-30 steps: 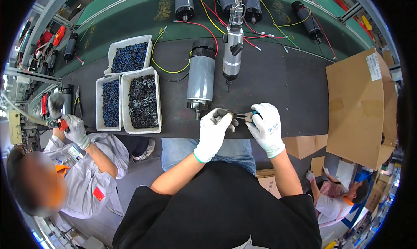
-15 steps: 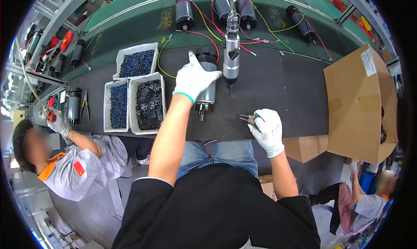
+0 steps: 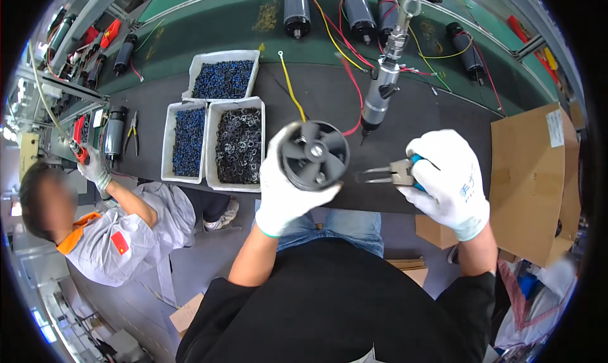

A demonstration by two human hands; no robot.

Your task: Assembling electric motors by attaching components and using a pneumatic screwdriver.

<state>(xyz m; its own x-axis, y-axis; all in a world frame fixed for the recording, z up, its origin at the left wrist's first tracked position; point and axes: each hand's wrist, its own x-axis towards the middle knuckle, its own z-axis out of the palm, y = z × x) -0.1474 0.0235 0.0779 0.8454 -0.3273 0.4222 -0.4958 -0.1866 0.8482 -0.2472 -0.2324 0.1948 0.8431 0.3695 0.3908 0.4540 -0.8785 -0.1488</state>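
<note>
My left hand (image 3: pixel 282 201), in a white glove, is closed around a motor (image 3: pixel 316 151) lifted above the bench. The motor's black fan end faces up, and a yellow and a red wire trail behind it. In my gloved right hand (image 3: pixel 455 184) are pliers (image 3: pixel 400 172) with blue handles, held raised. Their jaws point left toward the motor, a small gap away from it. A power screwdriver (image 3: pixel 379 98) hangs upright just beyond the motor. The motor's body is mostly hidden below its fan end and my hand.
White bins hold small dark-blue parts (image 3: pixel 187 141) and black rings (image 3: pixel 238 146) at the left. Several motors (image 3: pixel 296 14) lie on the green conveyor (image 3: pixel 234 30) behind. A cardboard box (image 3: pixel 522 179) stands at the right. A co-worker (image 3: pixel 136 230) holds a red tool at far left.
My left hand has lifted the motor off the bench and tipped it, fan end up. My right hand has risen and moved right with the pliers. The view has shifted slightly.
</note>
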